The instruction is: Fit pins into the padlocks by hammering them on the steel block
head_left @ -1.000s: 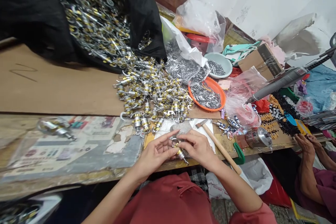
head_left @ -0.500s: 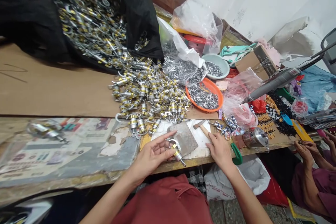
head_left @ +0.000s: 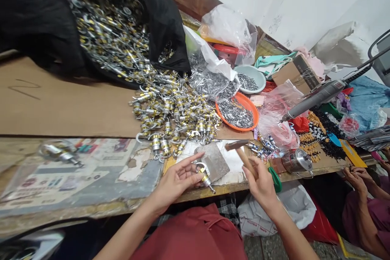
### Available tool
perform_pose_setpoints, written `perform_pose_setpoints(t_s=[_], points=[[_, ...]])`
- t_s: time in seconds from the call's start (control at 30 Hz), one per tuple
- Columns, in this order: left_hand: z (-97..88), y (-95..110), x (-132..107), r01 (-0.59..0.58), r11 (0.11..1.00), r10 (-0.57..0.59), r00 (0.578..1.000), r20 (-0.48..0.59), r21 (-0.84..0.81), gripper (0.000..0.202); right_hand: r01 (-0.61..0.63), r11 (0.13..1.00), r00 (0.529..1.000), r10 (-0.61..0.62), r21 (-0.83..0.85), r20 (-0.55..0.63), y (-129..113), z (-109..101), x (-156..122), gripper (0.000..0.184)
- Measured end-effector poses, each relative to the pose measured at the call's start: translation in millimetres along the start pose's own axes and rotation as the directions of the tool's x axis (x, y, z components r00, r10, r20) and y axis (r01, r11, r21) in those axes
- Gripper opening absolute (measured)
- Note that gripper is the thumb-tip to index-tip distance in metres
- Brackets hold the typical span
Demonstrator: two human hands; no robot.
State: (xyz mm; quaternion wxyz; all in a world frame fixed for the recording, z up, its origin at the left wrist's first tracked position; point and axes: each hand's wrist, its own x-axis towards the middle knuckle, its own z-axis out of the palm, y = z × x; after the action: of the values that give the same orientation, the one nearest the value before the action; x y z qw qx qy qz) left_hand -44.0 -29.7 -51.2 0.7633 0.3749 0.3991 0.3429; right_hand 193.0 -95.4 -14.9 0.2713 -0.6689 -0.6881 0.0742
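Between the thumb and fingers of my left hand (head_left: 180, 175) is a small silver and yellow metal piece with a curved hook (head_left: 206, 176), its thin end pointing down to the right. It is at the near edge of a flat grey metal plate (head_left: 215, 161) lying on white paper. My right hand (head_left: 260, 180) grips the wooden handle of a small hammer (head_left: 243, 156), whose head is raised above the paper, right of the plate. Beyond both hands spreads a heap of similar silver and yellow pieces (head_left: 176, 107).
A black sack (head_left: 166, 20) spills more pieces at the back left. An orange tray (head_left: 256, 115) and a pale bowl (head_left: 258, 79) hold small metal parts. To the right stand a metal mug (head_left: 297, 161) and a grey tool on an arm (head_left: 317, 97). A co-worker's hands (head_left: 356, 178) are far right.
My right hand has closed round the hammer's handle and lifted it off the paper. My left hand keeps the metal piece in the same place. The view has shifted slightly.
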Motion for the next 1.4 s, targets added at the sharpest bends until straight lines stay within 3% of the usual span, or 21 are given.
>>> perform_pose_setpoints(t_s=[0.1,0.17,0.33,0.47,0.57,0.7,0.87,1.0,1.13,1.27,1.4], points=[[1.2,1.0,1.1,0.000,1.000,0.000,1.000,0.004,-0.007,0.072,0.244,0.970,0.965,-0.244,0.018,0.096,-22.4,-3.3,-10.3,0.040],[2.2,2.0,1.2,-0.002,1.000,0.002,1.000,0.000,-0.016,0.072,0.331,0.944,0.928,-0.325,0.000,0.180,-30.7,-3.9,-14.0,0.048],[3.9,5.1,-0.9,-0.016,1.000,0.016,1.000,-0.006,-0.021,0.068,0.386,0.920,0.921,-0.380,-0.068,0.091,-32.2,-6.9,-15.5,0.060],[4.2,5.3,-1.0,-0.013,1.000,0.012,1.000,-0.018,-0.020,0.068,0.407,0.911,0.910,-0.399,-0.061,0.113,-32.0,-8.2,-16.8,0.061],[4.0,4.6,-0.6,-0.023,0.999,0.023,1.000,-0.017,-0.037,0.068,0.398,0.914,0.916,-0.393,-0.074,0.079,-33.1,-7.7,-17.8,0.061],[4.1,5.1,-1.1,-0.015,0.999,0.014,1.000,-0.027,-0.030,0.069,0.390,0.909,0.912,-0.358,-0.149,0.202,-32.3,-6.9,-16.8,0.057],[5.1,5.8,-2.6,-0.019,0.999,0.018,0.999,-0.031,-0.034,0.070,0.398,0.909,0.916,-0.386,-0.123,0.114,-34.7,-5.7,-14.3,0.058],[5.4,4.7,-2.2,-0.032,0.999,0.030,0.998,-0.058,-0.034,0.071,0.317,0.944,0.926,-0.287,-0.094,0.246,-28.2,-0.4,-4.6,0.050],[4.5,5.1,-0.2,-0.034,0.997,0.038,0.998,-0.053,0.062,0.052,0.100,0.991,0.990,-0.109,0.090,0.094,7.5,14.3,18.4,0.042],[1.8,9.6,0.8,-0.061,0.976,0.078,0.994,-0.072,0.211,0.031,-0.007,0.998,0.978,-0.006,0.062,0.206,40.6,31.8,36.1,0.037],[-3.1,12.4,2.4,-0.187,0.898,0.228,0.972,-0.058,0.399,0.014,0.032,0.998,0.970,-0.019,-0.049,0.241,38.1,38.3,51.1,0.029]])
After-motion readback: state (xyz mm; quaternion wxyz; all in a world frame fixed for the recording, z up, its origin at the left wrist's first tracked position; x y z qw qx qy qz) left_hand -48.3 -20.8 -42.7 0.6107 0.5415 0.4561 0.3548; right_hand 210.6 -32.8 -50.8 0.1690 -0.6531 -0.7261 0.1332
